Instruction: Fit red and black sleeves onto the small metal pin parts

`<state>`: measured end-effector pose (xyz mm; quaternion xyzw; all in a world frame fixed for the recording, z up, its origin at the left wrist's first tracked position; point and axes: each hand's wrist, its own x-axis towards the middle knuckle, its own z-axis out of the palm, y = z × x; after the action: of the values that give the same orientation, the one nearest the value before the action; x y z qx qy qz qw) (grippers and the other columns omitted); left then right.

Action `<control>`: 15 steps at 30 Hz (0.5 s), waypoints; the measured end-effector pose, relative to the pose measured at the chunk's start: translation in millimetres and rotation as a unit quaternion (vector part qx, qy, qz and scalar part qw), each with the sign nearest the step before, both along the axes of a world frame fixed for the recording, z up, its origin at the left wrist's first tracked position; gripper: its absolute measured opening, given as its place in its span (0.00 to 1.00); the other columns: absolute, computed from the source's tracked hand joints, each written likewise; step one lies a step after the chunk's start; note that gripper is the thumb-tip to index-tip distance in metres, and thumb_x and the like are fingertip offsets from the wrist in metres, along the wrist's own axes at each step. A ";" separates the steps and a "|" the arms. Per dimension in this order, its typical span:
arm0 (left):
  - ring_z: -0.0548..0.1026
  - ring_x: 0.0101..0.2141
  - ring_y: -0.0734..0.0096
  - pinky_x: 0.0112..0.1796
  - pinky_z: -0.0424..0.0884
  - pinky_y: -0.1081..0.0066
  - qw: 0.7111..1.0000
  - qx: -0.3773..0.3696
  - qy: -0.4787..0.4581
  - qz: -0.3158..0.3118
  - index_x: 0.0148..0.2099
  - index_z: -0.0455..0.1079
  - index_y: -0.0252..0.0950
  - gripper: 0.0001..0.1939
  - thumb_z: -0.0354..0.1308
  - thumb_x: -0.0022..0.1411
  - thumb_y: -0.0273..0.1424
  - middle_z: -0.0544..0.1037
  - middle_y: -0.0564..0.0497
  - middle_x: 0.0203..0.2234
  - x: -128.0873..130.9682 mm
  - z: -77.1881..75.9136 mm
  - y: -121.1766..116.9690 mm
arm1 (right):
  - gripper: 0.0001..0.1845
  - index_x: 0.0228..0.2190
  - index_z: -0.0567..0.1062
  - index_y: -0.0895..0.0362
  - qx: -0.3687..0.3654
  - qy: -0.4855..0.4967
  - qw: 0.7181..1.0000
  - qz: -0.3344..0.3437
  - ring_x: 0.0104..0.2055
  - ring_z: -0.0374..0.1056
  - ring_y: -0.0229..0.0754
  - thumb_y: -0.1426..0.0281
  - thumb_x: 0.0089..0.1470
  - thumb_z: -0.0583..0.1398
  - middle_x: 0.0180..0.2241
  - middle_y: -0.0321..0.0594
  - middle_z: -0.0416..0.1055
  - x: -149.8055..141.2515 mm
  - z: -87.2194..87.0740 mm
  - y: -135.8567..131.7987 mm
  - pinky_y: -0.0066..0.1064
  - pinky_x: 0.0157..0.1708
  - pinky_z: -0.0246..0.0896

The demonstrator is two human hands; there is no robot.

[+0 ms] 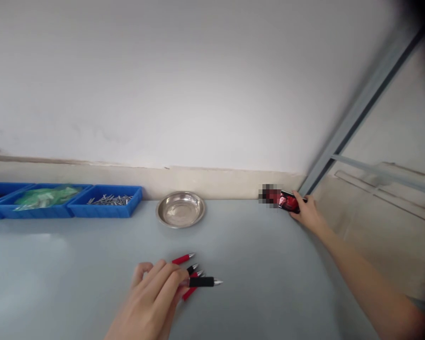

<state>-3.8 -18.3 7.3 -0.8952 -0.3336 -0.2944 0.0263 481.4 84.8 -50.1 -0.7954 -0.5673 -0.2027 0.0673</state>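
My left hand [152, 295] is closed, its fingertips around a pen with a black grip [201, 282] whose metal tip points right. Beneath and behind that pen lie several others: a red-gripped pen [182, 259], a second black-gripped pen [192, 268], and more red ones partly hidden by my fingers. Far to the right, at the back corner of the table, my right hand [307, 213] is closed on the near end of a smartphone [288, 201]. Its lit screen shows a red picture, and pixelation covers its far end.
A round steel dish [180, 222] stands on the grey table [92, 269] by the wall. Left of it are blue bins: one with screws or nails [110, 200], one with a green plastic bag [47, 196]. A grey metal frame [361, 108] rises at the right edge.
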 end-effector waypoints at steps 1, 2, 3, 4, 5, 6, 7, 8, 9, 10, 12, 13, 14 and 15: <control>0.67 0.28 0.72 0.34 0.57 0.70 1.000 -0.002 -0.001 -0.002 0.37 0.59 0.38 0.05 0.44 0.60 0.24 0.70 0.53 0.29 0.0 -0.3 0.3 | 0.38 0.56 0.49 0.53 -0.003 0.007 1.000 0.001 0.44 0.59 0.54 0.61 0.46 0.57 0.46 0.54 0.55 -0.3 0.7 -0.1 0.40 0.35 0.59; 0.67 0.28 0.72 0.34 0.56 0.70 1.000 -0.005 -0.001 -0.003 0.37 0.59 0.38 0.06 0.44 0.60 0.24 0.70 0.53 0.29 0.0 -0.7 0.6 | 0.38 0.56 0.49 0.53 -0.006 0.012 1.000 0.002 0.45 0.59 0.55 0.61 0.46 0.57 0.47 0.54 0.55 -0.7 1.5 -0.4 0.40 0.35 0.59; 0.67 0.28 0.72 0.34 0.56 0.70 1.000 -0.008 0.000 -0.003 0.37 0.59 0.38 0.06 0.44 0.60 0.24 0.70 0.53 0.29 -0.2 -1.0 0.7 | 0.38 0.56 0.49 0.53 -0.008 0.013 1.000 0.001 0.45 0.59 0.55 0.61 0.46 0.57 0.47 0.54 0.55 -1.2 2.5 -0.9 0.40 0.35 0.59; 0.67 0.28 0.71 0.34 0.56 0.69 1.000 -0.009 0.000 -0.001 0.37 0.59 0.38 0.06 0.44 0.60 0.24 0.70 0.53 0.29 -0.4 -1.4 0.8 | 0.38 0.56 0.49 0.52 -0.009 0.011 1.000 0.000 0.45 0.58 0.55 0.61 0.46 0.57 0.47 0.54 0.56 -1.8 3.4 -1.5 0.40 0.35 0.59; 0.67 0.28 0.71 0.34 0.56 0.69 1.000 -0.010 0.000 0.000 0.37 0.59 0.38 0.06 0.44 0.60 0.23 0.70 0.53 0.29 -0.7 -1.8 0.9 | 0.38 0.56 0.49 0.52 -0.009 0.008 1.000 -0.001 0.45 0.58 0.55 0.60 0.46 0.57 0.47 0.54 0.56 -2.4 4.3 -2.0 0.40 0.35 0.59; 0.67 0.28 0.71 0.34 0.56 0.69 1.000 -0.009 0.000 -0.001 0.36 0.59 0.38 0.06 0.44 0.60 0.23 0.70 0.52 0.29 -0.9 -2.2 0.9 | 0.38 0.56 0.49 0.52 -0.008 0.006 1.000 -0.001 0.45 0.58 0.55 0.60 0.46 0.57 0.47 0.54 0.56 -3.0 5.1 -2.6 0.40 0.34 0.59; 0.66 0.28 0.71 0.34 0.55 0.69 1.000 -0.007 0.000 -0.003 0.36 0.59 0.38 0.06 0.44 0.60 0.23 0.70 0.52 0.29 -1.2 -2.4 1.0 | 0.38 0.56 0.49 0.53 -0.008 0.006 1.000 0.000 0.45 0.58 0.55 0.60 0.46 0.57 0.47 0.54 0.56 -3.7 5.7 -3.1 0.40 0.34 0.59; 0.66 0.28 0.71 0.34 0.55 0.69 1.000 -0.006 -0.001 -0.005 0.37 0.58 0.38 0.06 0.44 0.60 0.23 0.70 0.53 0.29 -1.4 -2.6 1.1 | 0.37 0.56 0.49 0.53 -0.007 0.009 1.000 0.001 0.45 0.58 0.55 0.60 0.46 0.56 0.47 0.54 0.56 -4.2 6.2 -3.5 0.40 0.34 0.59; 0.66 0.28 0.71 0.34 0.55 0.69 1.000 -0.004 0.000 -0.007 0.37 0.58 0.38 0.06 0.44 0.60 0.23 0.70 0.53 0.29 -1.5 -2.7 1.2 | 0.37 0.56 0.49 0.53 -0.007 0.013 1.000 0.002 0.44 0.59 0.55 0.59 0.46 0.56 0.47 0.54 0.56 -4.7 6.6 -3.8 0.40 0.34 0.59; 0.66 0.29 0.71 0.34 0.55 0.69 1.000 -0.004 0.001 -0.008 0.37 0.58 0.38 0.06 0.44 0.60 0.23 0.70 0.53 0.29 -1.6 -2.8 1.3 | 0.37 0.56 0.49 0.53 -0.006 0.018 1.000 0.003 0.44 0.59 0.55 0.59 0.46 0.56 0.46 0.53 0.56 -5.2 6.9 -4.0 0.41 0.34 0.59; 0.67 0.29 0.71 0.34 0.55 0.69 1.000 -0.003 0.004 -0.007 0.38 0.58 0.38 0.06 0.44 0.59 0.23 0.70 0.52 0.29 -1.8 -2.8 1.1 | 0.37 0.56 0.50 0.54 -0.005 0.024 1.000 0.006 0.45 0.59 0.55 0.59 0.46 0.56 0.46 0.53 0.56 -6.0 7.6 -4.3 0.41 0.35 0.59; 0.67 0.29 0.71 0.34 0.55 0.69 1.000 -0.003 0.005 -0.006 0.38 0.58 0.38 0.06 0.44 0.59 0.23 0.70 0.52 0.29 -2.0 -2.9 0.8 | 0.37 0.56 0.50 0.54 -0.004 0.024 1.000 0.007 0.45 0.59 0.56 0.59 0.46 0.56 0.46 0.53 0.56 -6.4 8.1 -4.5 0.41 0.35 0.59; 0.67 0.29 0.71 0.34 0.55 0.69 1.000 -0.003 0.005 -0.005 0.38 0.58 0.38 0.06 0.44 0.60 0.23 0.70 0.52 0.29 -2.1 -3.0 0.4 | 0.37 0.56 0.50 0.54 -0.003 0.023 1.000 0.007 0.45 0.59 0.56 0.59 0.46 0.56 0.46 0.54 0.56 -6.8 8.5 -4.6 0.41 0.36 0.59; 0.67 0.29 0.71 0.33 0.56 0.69 1.000 -0.004 0.004 -0.004 0.38 0.58 0.38 0.06 0.44 0.60 0.23 0.70 0.52 0.29 -2.3 -3.1 0.1 | 0.37 0.55 0.50 0.55 -0.003 0.022 1.000 0.008 0.45 0.59 0.56 0.59 0.46 0.56 0.46 0.54 0.56 -7.2 9.0 -4.9 0.42 0.36 0.59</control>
<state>-6.1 -18.2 4.2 -0.8980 -0.3306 -0.2894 0.0233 474.2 79.9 -41.2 -0.7949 -0.5730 -0.1831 0.0787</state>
